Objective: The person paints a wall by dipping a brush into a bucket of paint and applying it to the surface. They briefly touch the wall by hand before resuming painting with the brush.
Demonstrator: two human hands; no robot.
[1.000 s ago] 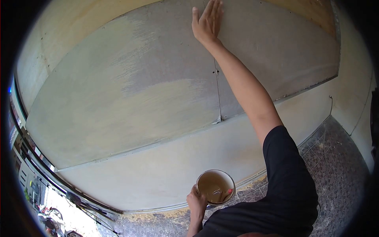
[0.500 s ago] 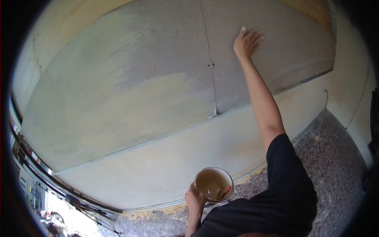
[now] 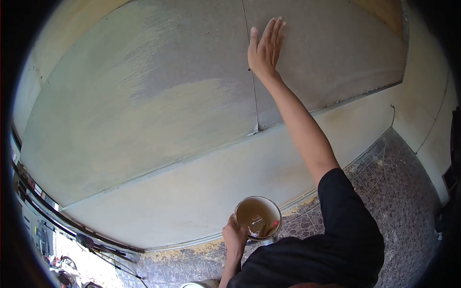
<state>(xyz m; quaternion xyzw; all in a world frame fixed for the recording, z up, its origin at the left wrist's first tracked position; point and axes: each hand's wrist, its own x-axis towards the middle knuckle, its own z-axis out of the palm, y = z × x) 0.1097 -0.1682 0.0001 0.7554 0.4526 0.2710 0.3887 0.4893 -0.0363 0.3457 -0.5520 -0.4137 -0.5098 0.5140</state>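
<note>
My left hand (image 3: pixel 235 238) grips the rim of a round bucket (image 3: pixel 258 218) low in the view, its thumb side at the left edge. Inside lies brownish content with a few white streaks and a small red-tipped item (image 3: pixel 275 223). My right hand (image 3: pixel 268 45), fingers stretched out, is at the grey wall panel (image 3: pixel 336 53), close to the thin vertical seam. Left of the seam, a greenish-yellow coating (image 3: pixel 115 139) covers much of the panel in uneven streaks.
A pale lower wall (image 3: pixel 192 201) runs beneath the panel. Patterned tile floor (image 3: pixel 398 192) lies at the right, with yellowish residue along the wall's foot. Another container (image 3: pixel 194 285) shows at the bottom edge. Dark rails and a motorcycle (image 3: pixel 67 271) appear at the lower left.
My right hand has moved left and up across the panel to beside the seam. The bucket stays in my left hand. The view has shifted slightly, and the container at the bottom now shows.
</note>
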